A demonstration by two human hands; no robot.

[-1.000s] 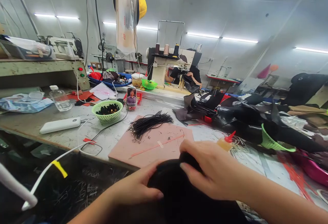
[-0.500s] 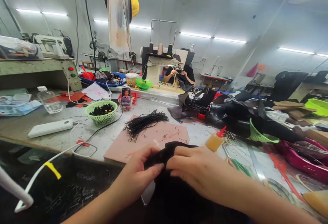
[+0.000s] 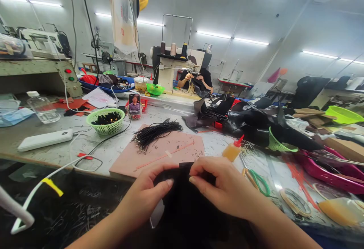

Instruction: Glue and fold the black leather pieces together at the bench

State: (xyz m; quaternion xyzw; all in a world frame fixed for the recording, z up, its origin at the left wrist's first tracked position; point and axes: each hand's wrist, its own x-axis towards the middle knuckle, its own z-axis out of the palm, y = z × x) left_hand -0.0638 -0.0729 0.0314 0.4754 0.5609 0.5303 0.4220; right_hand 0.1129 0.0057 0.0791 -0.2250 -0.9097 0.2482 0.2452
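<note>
A black piece of material (image 3: 182,196), perhaps fabric or leather, hangs between my hands at the table's front edge; its lower part blends into the dark below. My left hand (image 3: 150,190) grips its left side, the thumb pressed on top. On the right edge, my right hand (image 3: 220,184) pinches it between thumb and curled fingers. Just beyond them lies a pinkish board (image 3: 122,165) with a bundle of black cords (image 3: 156,133) on it. Beside my right hand stands a glue bottle (image 3: 231,151) with a red nozzle. A pale, shiny flat thing (image 3: 157,214) shows under my left hand.
At left are a green basket (image 3: 105,130) of black scraps, a white power bank (image 3: 45,140), a clear bottle (image 3: 44,108) and a propped phone (image 3: 134,104). Black leather pieces (image 3: 247,122) and a magenta basket (image 3: 327,177) fill the right. Behind, a person works at a sewing machine (image 3: 167,68).
My right hand has shifted along the black piece's edge, its fingers now more curled. The hands are slightly farther apart. The whole view has moved a little, scenery sliding left.
</note>
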